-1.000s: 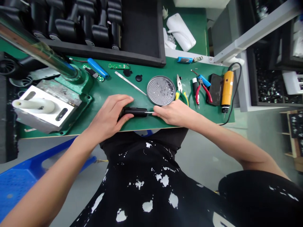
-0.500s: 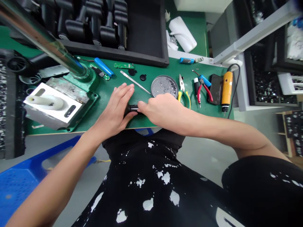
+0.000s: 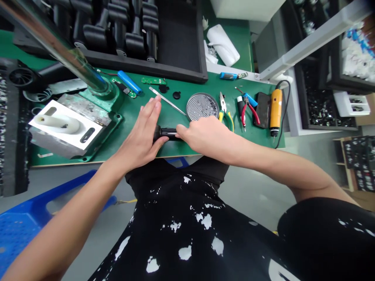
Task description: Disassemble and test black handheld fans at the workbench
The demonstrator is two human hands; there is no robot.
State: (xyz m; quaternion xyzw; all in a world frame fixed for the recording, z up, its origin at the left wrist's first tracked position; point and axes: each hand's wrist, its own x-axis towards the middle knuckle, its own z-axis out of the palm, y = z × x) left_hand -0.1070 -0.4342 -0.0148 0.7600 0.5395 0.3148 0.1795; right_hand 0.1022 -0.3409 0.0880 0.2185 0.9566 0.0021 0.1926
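A black cylindrical tube (image 3: 168, 133) lies across the front of the green bench mat (image 3: 181, 147). My left hand (image 3: 140, 130) grips its left end with the thumb and palm, fingers stretched up towards a steel spatula tool (image 3: 166, 100). My right hand (image 3: 202, 134) closes over its right end, and the fingers hide that end. A round perforated metal disc (image 3: 202, 106) lies just beyond my right hand, and green-and-yellow-handled needle-nose pliers (image 3: 225, 111) lie to its right.
A hand press with a white block (image 3: 64, 127) stands left. Behind lie a blue cylindrical battery (image 3: 129, 82) and a green circuit board (image 3: 153, 80). Red-handled pliers (image 3: 247, 111) and an orange electric screwdriver (image 3: 275, 107) lie right. A black tray (image 3: 117, 31) fills the back.
My right hand has slid left along the tube and covers the thin metal pin that showed at its right end. My left fingers have lifted off the tube and straightened.
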